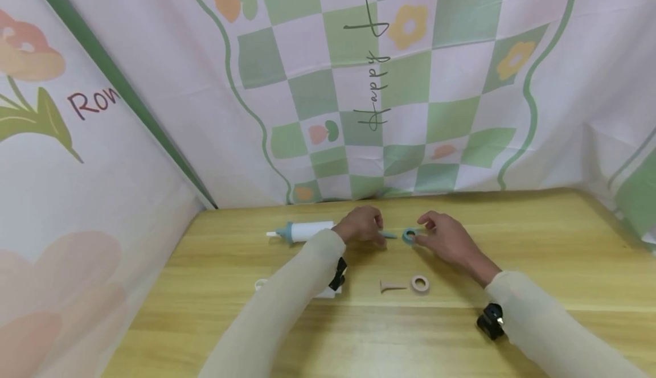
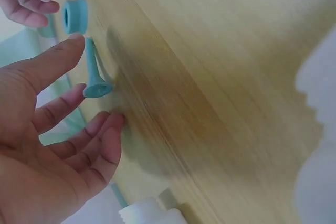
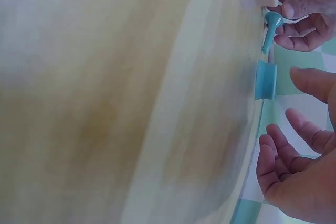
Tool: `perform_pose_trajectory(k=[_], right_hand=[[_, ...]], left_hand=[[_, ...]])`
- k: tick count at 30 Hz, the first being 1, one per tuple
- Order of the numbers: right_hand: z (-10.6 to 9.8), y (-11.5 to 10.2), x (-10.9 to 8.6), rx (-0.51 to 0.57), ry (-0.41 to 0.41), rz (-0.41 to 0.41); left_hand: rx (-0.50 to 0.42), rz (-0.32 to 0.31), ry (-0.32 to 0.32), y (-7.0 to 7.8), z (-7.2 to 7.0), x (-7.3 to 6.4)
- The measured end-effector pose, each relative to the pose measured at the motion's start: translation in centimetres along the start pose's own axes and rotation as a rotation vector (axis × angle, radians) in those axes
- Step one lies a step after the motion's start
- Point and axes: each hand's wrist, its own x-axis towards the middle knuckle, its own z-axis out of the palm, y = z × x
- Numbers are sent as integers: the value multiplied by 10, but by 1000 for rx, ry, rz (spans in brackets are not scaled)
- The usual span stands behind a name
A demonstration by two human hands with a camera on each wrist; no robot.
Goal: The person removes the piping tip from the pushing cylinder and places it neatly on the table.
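Beside a small teal flared nozzle (image 2: 93, 72) lying on the table is my left hand (image 1: 361, 224), with thumb and fingers apart near its wide end; whether a fingertip touches it I cannot tell. Just right of the nozzle's thin end sits a teal ring-shaped collar (image 1: 409, 235). My right hand (image 1: 448, 241) hovers at this collar, thumb and fingers spread; the right wrist view shows a gap between thumb and collar (image 3: 266, 80). Closer to me lie a pink nozzle (image 1: 392, 287) and a pink collar (image 1: 420, 284).
A white squeeze bottle (image 1: 310, 231) with a teal collar and white tip lies left of my left hand. Another white item (image 1: 328, 293) is partly hidden under my left sleeve. A patterned cloth (image 1: 359, 161) hangs along the back edge of the wooden table (image 1: 553, 241).
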Motion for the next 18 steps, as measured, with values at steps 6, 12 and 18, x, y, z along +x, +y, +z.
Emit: perform_pose_trajectory(k=[6, 12, 18], right_hand=[[-3, -2, -6, -35, 36, -32], [-8, -3, -10, -72, 84, -50], [-13, -13, -17, -87, 94, -55]], left_hand=[[61, 41, 0, 3, -4, -6], [47, 129, 26, 9, -11, -19], [115, 220, 62, 8, -18, -42]])
